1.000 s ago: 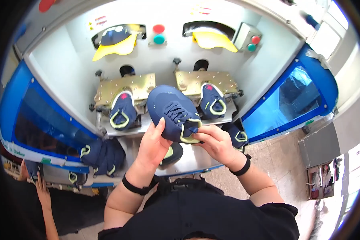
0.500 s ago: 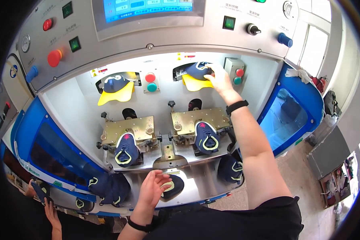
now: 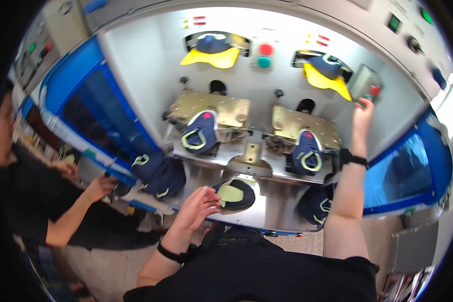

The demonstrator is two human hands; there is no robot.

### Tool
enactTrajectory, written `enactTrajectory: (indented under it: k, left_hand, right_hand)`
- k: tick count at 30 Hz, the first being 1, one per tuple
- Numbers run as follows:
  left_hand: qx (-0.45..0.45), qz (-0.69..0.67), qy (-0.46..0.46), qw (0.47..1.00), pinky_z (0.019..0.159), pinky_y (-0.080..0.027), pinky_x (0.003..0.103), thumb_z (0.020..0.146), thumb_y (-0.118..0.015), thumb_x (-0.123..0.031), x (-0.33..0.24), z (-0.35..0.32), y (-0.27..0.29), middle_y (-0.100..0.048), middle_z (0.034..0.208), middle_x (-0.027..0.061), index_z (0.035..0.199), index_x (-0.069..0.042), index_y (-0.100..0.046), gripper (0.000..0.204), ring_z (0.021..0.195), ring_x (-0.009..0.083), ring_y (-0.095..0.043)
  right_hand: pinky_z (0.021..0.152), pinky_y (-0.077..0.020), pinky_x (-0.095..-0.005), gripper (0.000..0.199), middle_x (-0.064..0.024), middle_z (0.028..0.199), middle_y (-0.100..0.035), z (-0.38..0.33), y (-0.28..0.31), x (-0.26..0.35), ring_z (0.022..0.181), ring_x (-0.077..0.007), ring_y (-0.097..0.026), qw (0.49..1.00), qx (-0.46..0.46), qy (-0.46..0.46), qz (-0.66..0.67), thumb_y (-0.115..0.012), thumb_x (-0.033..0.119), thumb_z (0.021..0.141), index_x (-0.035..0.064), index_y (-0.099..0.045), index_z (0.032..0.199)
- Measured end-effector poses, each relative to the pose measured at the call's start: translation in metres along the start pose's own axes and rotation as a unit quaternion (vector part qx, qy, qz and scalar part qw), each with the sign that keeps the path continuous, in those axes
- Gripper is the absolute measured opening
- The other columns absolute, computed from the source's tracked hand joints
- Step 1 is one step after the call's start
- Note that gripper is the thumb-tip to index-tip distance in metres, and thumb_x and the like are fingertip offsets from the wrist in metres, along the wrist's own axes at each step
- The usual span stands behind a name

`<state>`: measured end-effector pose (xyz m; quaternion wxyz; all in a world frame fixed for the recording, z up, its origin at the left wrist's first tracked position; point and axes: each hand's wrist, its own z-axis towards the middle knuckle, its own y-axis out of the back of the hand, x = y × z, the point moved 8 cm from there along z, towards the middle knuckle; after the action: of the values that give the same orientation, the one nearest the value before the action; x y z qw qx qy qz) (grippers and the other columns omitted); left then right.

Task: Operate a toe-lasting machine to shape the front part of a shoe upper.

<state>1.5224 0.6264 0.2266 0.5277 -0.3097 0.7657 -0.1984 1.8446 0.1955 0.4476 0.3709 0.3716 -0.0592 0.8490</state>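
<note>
A dark blue shoe with a pale green insole is lying on its side on the steel counter of a shoe-press machine, at the front middle, just below the two brass-coloured clamps. The left hand is laid against the heel end of this shoe with the fingers spread and loosely curled; it is touching but not closed around the shoe. The right hand is raised to the back wall, with the fingertips at a small grey switch box carrying a red button; nothing is held in it, and whether the button is pressed cannot be told. The step in hand is judged to be the starting of the right-hand station while the loose shoe is steadied. A firm grip on the loose shoe would be called for before it is lifted. A blue shoe is fixed in the left clamp and another in the right clamp. Two yellow moulds with shoes above them are set into the wall, with a red and a green button between them. More blue shoes are piled at the left of the counter. Blue guard panels flank the machine. A second person's hand is seen at the left.
</note>
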Motion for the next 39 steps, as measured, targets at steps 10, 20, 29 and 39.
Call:
enactTrajectory:
  k: [10,20,29,39]
  left_hand:
    - [-0.095,-0.022,-0.001,0.995,0.074,-0.052,0.033,0.099,-0.055,-0.027,-0.001,-0.003,0.036,-0.067,0.093,0.0087,0.098,-0.01,-0.059,0.017,0.085,0.0212,-0.065]
    - [-0.112,-0.055,-0.038,0.991,0.076,-0.053,0.034,0.1,-0.052,-0.026,-0.03,-0.005,0.078,-0.066,0.103,0.0102,0.107,-0.008,-0.057,0.02,0.093,0.0234,-0.066]
    - [-0.041,-0.102,-0.061,0.992,0.086,-0.051,0.041,0.097,-0.058,-0.042,-0.06,0.065,0.088,-0.052,0.129,0.0105,0.136,-0.011,-0.042,0.052,0.11,0.0279,-0.059]
    - [-0.003,-0.105,-0.044,0.994,0.083,-0.051,0.035,0.092,-0.067,-0.033,-0.061,0.115,0.075,-0.059,0.109,0.0027,0.121,-0.01,-0.056,0.039,0.099,0.0225,-0.059]
  right_hand:
    - [0.066,-0.0504,-0.0297,0.026,-0.012,0.111,-0.061,-0.278,-0.093,0.235,0.084,-0.0207,-0.061,0.874,0.399,0.139,0.241,-0.051,-0.011,0.081,0.0034,-0.059,0.102]
    - [0.079,-0.0531,-0.0452,0.047,-0.0157,0.123,-0.054,-0.396,-0.2,0.256,0.097,-0.0379,-0.063,0.812,0.543,0.212,0.028,-0.061,0.008,0.084,0.004,-0.046,0.128]
    - [0.08,-0.0511,-0.0442,0.048,-0.0209,0.12,-0.054,-0.402,-0.194,0.259,0.097,-0.0404,-0.061,0.85,0.514,0.104,0.059,-0.063,0.006,0.083,0.0013,-0.046,0.127]
    - [0.082,-0.0531,-0.0442,0.055,-0.0188,0.132,-0.049,-0.406,-0.185,0.252,0.104,-0.0405,-0.061,0.863,0.491,0.115,0.012,-0.061,0.007,0.082,0.0043,-0.041,0.133]
